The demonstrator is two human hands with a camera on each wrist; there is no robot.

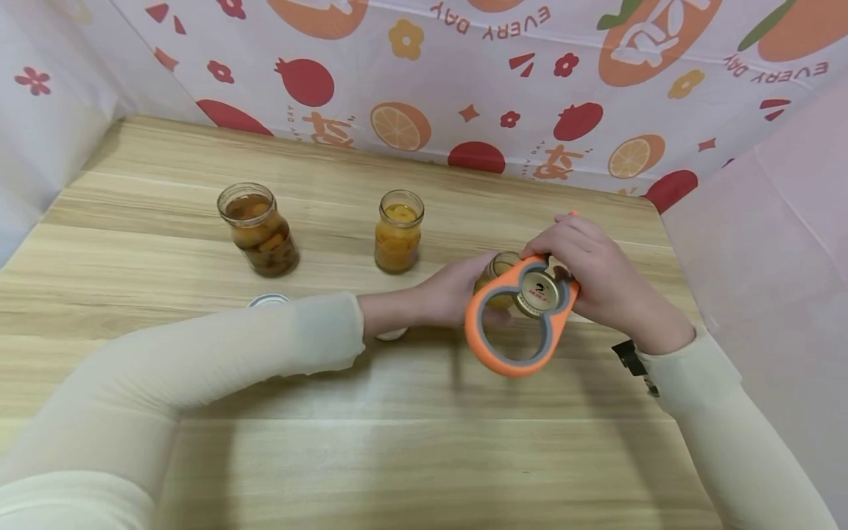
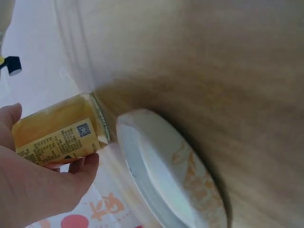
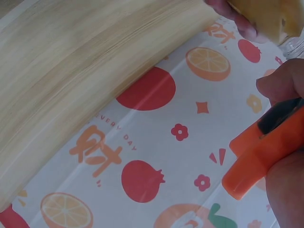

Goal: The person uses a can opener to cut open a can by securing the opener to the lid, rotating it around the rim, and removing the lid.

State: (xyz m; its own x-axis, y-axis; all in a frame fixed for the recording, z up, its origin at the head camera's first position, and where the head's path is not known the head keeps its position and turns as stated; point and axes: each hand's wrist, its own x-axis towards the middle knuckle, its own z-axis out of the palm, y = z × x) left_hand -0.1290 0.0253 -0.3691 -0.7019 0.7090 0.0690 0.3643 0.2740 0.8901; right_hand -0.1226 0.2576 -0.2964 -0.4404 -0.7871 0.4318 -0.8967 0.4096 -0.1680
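Observation:
My left hand (image 1: pixel 450 293) grips a glass jar (image 2: pixel 59 128) with yellow contents and a printed label, its fingers around the side. The jar's glass rim (image 1: pixel 506 259) shows beside the opener in the head view. My right hand (image 1: pixel 592 269) holds an orange jar opener (image 1: pixel 506 366) with grey-lined rings. A gold lid (image 1: pixel 538 292) sits in the opener's smaller ring, next to the jar's rim. In the right wrist view the opener's orange handle end (image 3: pixel 240 183) sticks out of the right hand.
A jar of brown pieces in liquid (image 1: pixel 265 239) stands uncovered at the left of the wooden table (image 1: pixel 424 464). An uncovered jar of orange fruit (image 1: pixel 397 239) stands mid-table. One lid (image 1: pixel 268 299) lies behind my left sleeve, another lid (image 1: pixel 392 334) below the left hand. Patterned cloth (image 1: pixel 424 73) hangs behind.

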